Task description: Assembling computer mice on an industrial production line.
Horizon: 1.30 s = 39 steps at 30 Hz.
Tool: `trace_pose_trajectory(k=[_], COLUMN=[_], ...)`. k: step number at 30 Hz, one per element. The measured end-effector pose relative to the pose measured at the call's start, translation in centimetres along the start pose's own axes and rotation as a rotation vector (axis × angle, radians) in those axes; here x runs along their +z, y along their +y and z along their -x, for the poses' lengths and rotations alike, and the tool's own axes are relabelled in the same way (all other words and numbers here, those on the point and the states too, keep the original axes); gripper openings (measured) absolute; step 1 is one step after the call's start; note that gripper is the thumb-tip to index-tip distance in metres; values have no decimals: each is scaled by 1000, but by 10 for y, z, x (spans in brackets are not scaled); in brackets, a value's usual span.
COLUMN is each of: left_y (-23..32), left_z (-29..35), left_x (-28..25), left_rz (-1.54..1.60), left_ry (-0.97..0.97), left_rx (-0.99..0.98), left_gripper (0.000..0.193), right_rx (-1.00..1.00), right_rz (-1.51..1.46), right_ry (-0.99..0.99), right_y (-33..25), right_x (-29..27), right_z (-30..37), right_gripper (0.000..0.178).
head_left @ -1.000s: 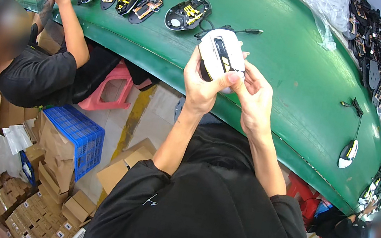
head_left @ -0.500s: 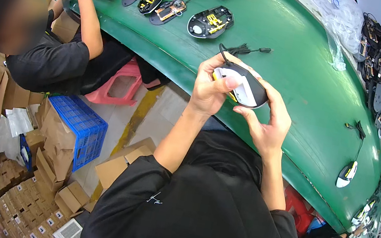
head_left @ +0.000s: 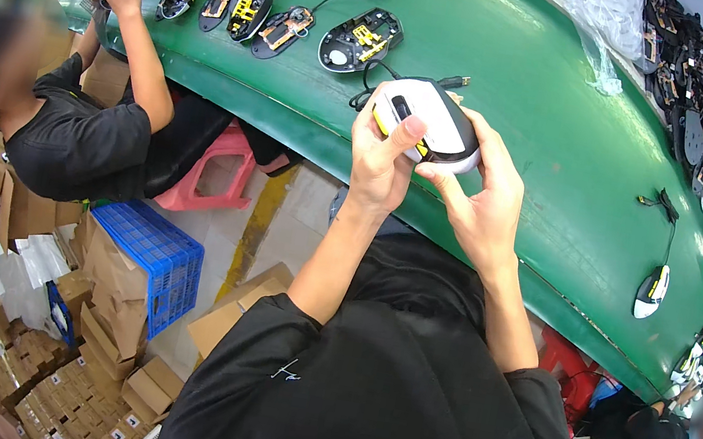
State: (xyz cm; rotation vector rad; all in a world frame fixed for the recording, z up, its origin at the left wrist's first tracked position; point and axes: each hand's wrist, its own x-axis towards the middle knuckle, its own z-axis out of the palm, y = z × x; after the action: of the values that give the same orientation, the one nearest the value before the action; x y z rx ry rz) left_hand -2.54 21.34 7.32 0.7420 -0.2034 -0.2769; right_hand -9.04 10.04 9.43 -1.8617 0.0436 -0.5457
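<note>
Both my hands hold one computer mouse (head_left: 438, 118), white on top with black parts and a yellow strip along its near side. My left hand (head_left: 384, 151) is closed round its left end, the thumb pressed on the side by the yellow strip. My right hand (head_left: 488, 191) grips the right end, its thumb under the near edge. The fingers behind the mouse are hidden. Its black cable trails behind onto the table. Just beyond lies an opened mouse shell (head_left: 361, 41) with yellow parts inside, its cable coiled farther back.
The green table (head_left: 523, 81) curves across the view. More opened mouse halves (head_left: 252, 9) lie at the far left, near a seated co-worker (head_left: 98, 121). A finished-looking mouse (head_left: 652, 293) lies at right. Dark parts (head_left: 682, 107) pile along the far right edge. A blue crate (head_left: 167, 263) stands at lower left.
The mouse has turned in my hands, so its white top with the black wheel slot now shows. The view has shifted slightly; the co-worker's raised hand is a little lower.
</note>
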Motion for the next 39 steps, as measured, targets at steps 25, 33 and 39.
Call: trace_pose_trajectory(k=[25,33,39], left_y=[12,86,109], left_z=[-17,-53,-126], left_x=[11,-77,-141], left_rz=[-374,-1451,-1968], left_ry=[-13,298,-140], left_rx=[-256,402,489], left_gripper=[31,15,49], right_rx=[533,688,525], right_rz=[-523,-235,1411], right_ry=[17,597,579], right_y=[28,88,107], right_x=[-64,-237,-229], right_z=[-21,56,74], right_gripper=[36,42,35])
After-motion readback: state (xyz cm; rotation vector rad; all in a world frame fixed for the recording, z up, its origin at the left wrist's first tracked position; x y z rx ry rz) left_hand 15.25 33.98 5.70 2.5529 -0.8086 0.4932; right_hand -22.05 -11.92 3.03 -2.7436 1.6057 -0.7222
